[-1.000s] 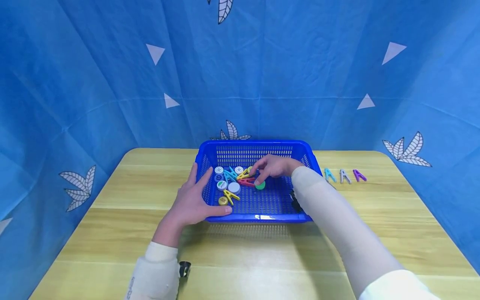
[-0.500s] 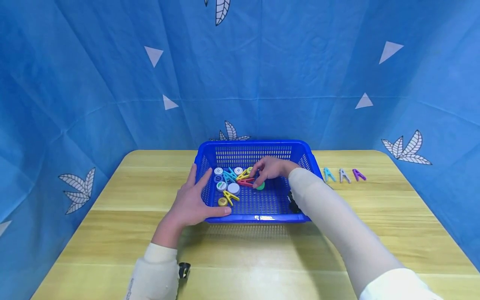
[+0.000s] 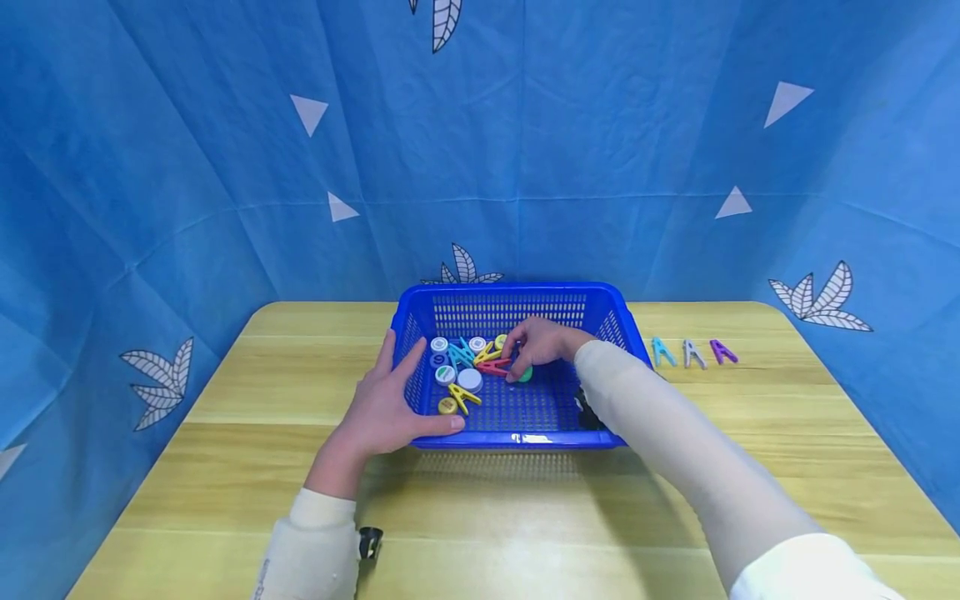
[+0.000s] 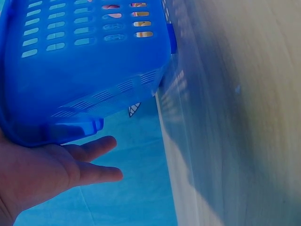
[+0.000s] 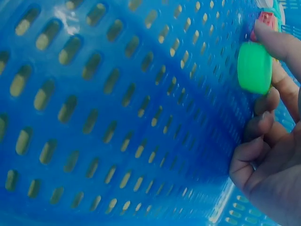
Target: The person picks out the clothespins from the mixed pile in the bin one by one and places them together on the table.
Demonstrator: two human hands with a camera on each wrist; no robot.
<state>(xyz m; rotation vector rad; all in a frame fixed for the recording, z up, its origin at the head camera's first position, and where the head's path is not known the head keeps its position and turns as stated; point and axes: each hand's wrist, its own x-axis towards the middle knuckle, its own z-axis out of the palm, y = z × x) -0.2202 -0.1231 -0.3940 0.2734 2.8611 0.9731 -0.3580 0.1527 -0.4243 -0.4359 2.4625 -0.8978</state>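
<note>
A staged recording booth: blue leaf-printed cloth (image 3: 225,167) hangs as walls round three edges of a bare wooden table (image 3: 262,375).

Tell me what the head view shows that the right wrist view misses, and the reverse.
Only the head view shows the left hand resting against the basket's near left corner, and three clothespins on the table. Only the right wrist view shows the green cap up close, with the right hand's fingers touching it. Both show the blue basket, right hand and green cap.
</note>
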